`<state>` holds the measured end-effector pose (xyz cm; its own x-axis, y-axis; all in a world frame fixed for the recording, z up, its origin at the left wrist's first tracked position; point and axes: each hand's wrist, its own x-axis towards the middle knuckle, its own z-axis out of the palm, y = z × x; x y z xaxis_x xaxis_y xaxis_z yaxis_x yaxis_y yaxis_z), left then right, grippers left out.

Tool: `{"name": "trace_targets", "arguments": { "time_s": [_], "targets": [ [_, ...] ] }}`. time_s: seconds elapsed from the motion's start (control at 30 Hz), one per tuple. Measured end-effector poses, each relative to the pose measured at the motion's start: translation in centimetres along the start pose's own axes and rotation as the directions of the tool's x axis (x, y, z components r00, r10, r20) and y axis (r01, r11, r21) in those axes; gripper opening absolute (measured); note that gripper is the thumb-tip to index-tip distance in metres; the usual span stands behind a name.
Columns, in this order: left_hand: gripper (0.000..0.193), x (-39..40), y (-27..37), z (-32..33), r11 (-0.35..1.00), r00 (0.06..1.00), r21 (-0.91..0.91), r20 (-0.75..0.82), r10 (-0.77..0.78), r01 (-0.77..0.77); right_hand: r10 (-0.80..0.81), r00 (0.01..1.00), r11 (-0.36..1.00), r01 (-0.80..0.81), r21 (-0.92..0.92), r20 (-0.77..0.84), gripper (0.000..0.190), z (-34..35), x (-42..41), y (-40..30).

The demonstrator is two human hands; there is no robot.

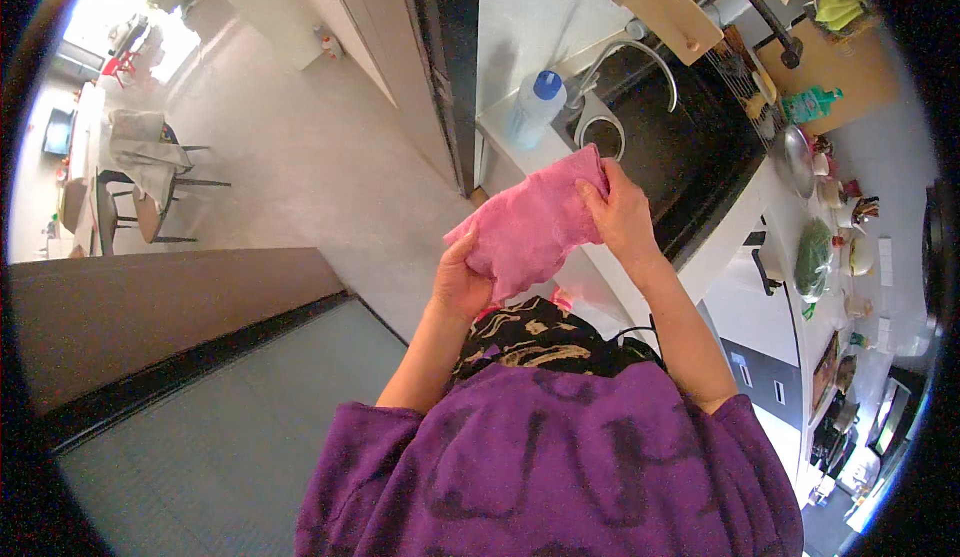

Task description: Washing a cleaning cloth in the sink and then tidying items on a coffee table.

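Note:
A pink cloth (536,219) is held out between both hands in front of the body, folded into a rough rectangle. My left hand (459,279) grips its near left end, thumb lying on top. At the opposite end my right hand (619,208) pinches the cloth, also with the thumb uppermost. The fingers beneath the cloth are hidden. Just beyond the right hand lies a dark kitchen sink (697,144), with a curved thin tap (637,45) over it. A large bottle with a blue cap (538,106) stands at the sink's left corner.
A wooden board (671,13) and a green pump bottle (810,104) are behind the sink. Along the right counter are a metal lid (796,161) and a bagged green vegetable (814,257). A door frame (442,69) rises ahead. Chairs (150,174) stand far left.

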<state>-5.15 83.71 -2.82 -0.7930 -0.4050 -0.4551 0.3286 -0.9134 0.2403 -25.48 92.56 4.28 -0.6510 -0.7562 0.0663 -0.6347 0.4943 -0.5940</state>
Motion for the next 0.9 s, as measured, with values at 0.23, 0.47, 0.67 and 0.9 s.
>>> {"name": "trace_targets", "arguments": {
  "time_s": [0.23, 0.47, 0.67, 0.9],
  "targets": [
    [0.047, 1.5, -0.6, 0.9, 0.995, 0.999, -0.087, 0.012, -0.043, 0.044, -0.052, 0.996, 0.997, 0.048, 0.065, 0.074, 0.035, -0.1, 0.6, -0.8],
    [0.070, 3.9, -1.0, 2.5, 0.987, 0.977, -0.156, 0.207, 0.057, -0.025, -0.160, 0.926, 0.974, 0.092, 0.205, 0.342, 0.036, 1.1, 0.1, -3.2],
    [0.059, 3.0, -0.5, 0.7, 0.989, 0.998, -0.137, 0.015, 0.065, -0.062, -0.004, 0.999, 0.953, 0.014, 0.303, -0.035, 0.067, 6.7, 6.7, 2.6],
    [0.042, 2.7, 0.8, -1.9, 0.978, 0.972, 0.103, -0.129, 0.195, -0.182, -0.055, 0.995, 0.773, 0.097, 0.627, -0.086, 0.081, 11.7, 10.8, 2.9]
  ]
}}
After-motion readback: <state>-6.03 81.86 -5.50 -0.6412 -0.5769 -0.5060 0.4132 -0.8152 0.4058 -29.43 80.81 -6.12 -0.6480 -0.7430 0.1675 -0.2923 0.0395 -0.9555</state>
